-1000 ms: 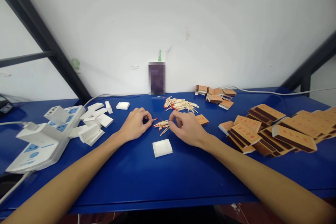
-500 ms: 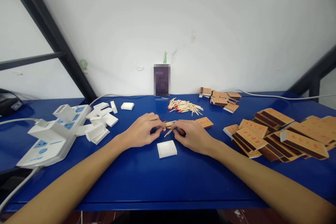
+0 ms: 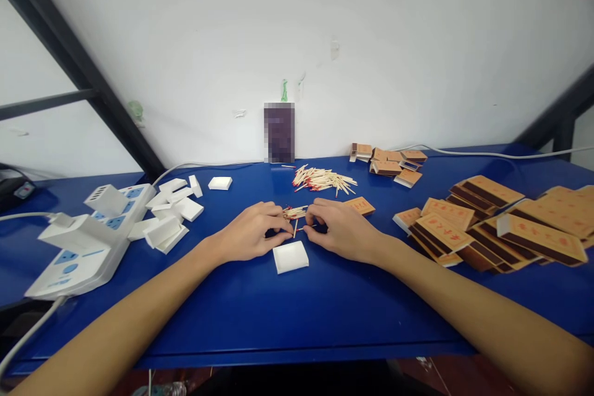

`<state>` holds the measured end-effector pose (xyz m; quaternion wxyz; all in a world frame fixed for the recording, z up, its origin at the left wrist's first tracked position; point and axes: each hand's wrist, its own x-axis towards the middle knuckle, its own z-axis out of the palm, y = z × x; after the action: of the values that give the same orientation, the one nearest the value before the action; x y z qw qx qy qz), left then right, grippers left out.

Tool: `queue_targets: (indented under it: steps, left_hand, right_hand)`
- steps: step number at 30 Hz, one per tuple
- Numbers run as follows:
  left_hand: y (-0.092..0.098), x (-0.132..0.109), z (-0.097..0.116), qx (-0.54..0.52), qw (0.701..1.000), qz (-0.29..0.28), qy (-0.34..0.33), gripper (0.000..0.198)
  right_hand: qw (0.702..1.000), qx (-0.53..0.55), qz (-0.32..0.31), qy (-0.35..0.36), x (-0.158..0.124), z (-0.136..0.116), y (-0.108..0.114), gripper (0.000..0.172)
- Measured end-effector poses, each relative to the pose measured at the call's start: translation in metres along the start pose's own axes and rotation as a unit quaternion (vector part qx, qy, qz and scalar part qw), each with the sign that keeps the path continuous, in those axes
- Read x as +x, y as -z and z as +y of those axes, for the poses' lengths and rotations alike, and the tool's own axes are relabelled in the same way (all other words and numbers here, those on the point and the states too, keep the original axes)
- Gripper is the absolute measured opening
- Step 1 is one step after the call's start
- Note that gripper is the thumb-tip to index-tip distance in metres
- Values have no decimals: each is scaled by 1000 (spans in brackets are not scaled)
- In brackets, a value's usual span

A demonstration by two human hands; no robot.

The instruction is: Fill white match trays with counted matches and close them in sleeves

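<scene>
On a blue counter (image 3: 260, 309) by a white wall (image 3: 208, 43), you are holding both hands at a small pile of matches (image 3: 294, 213).
Your left hand (image 3: 248, 232) is bending in on the left side and your right hand (image 3: 348, 232) is curling in on the right; I cannot tell if either is pinching a match. A white box (image 3: 291, 257) is lying just on your side of the pile, and a bigger heap of matches (image 3: 323, 180) is sitting behind.

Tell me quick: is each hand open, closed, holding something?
Left hand: curled beside the matches; can't tell if it grips any.
Right hand: also curled there; can't tell if it holds one.
</scene>
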<state>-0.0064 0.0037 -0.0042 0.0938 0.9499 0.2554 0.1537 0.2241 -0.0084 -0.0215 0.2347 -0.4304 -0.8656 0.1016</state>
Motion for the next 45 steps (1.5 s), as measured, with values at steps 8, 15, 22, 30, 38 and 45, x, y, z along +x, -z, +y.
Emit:
queue_targets:
  steps: [8,15,22,30,38,45]
  left_hand:
    - [-2,1,6,-4,1000,-2,3,29]
    - [5,1,0,-12,990,133,42,42]
    - [4,-4,0,-26,995,92,19,21]
    - [6,-4,7,-28,998,46,-22,23]
    - [10,-3,-4,-75,994,75,-16,26]
    - [14,-7,-9,-45,994,84,-52,26]
  right_hand:
    - [998,-16,-9,-65,3,-4,-1,15]
    - [999,-1,-16,-48,4,-16,-1,11]
    - [999,31,-25,37,2,-10,-2,9]
    - [1000,9,6,21,1,1,-3,19]
    - [1000,12,2,18,0,1,-3,27]
    - [1000,17,5,16,-1,0,-4,32]
